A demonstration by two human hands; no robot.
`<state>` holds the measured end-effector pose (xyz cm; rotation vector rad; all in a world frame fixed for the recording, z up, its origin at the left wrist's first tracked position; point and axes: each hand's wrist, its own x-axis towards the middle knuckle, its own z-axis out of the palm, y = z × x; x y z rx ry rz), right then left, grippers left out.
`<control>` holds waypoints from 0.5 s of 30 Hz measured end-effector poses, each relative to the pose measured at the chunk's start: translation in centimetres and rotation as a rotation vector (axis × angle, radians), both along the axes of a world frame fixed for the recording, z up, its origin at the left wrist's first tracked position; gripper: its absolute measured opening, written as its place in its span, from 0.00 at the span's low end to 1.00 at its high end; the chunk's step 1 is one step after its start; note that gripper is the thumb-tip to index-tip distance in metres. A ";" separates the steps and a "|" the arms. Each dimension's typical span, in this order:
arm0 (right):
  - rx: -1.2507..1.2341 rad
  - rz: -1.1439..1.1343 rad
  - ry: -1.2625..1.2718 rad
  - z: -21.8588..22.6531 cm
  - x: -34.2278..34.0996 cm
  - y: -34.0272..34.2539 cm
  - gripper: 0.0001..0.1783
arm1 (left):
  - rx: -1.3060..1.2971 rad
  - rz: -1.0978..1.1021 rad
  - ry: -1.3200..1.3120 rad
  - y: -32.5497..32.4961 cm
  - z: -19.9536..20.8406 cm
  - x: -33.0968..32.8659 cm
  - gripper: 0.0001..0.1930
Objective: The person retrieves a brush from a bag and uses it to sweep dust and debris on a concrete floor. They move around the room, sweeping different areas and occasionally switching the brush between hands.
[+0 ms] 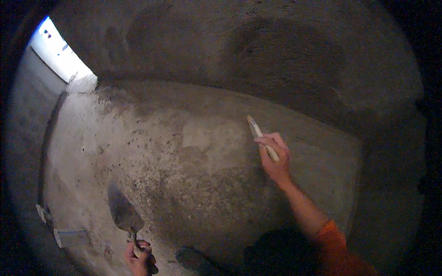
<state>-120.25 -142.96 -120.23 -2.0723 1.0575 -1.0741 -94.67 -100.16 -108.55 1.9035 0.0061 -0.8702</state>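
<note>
My right hand [276, 161] grips a paintbrush [255, 129] with a pale handle. Its bristle tip points away from me, close to where the floor [212, 138] meets the far wall; whether it touches the surface, I cannot tell. Low on the left, my left hand [138, 261] is wrapped round the handle of a pointing trowel [123, 212]. The trowel's dark blade points away, above a floor strewn with crumbs and grit. A smoother, paler patch of floor lies left of the brush.
A rough, dark wall [276, 50] with damp-looking patches runs along the far side. Bright light enters through an opening [64, 55] at the upper left. Short pipe stubs [70, 238] stand at the lower left. My dark shoe [195, 260] shows at the bottom.
</note>
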 end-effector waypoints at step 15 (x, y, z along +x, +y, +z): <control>-0.510 0.399 0.171 5.5 22.6 -9.4 0.08 | 0.015 0.096 -0.011 10.3 -4.1 6.5 0.02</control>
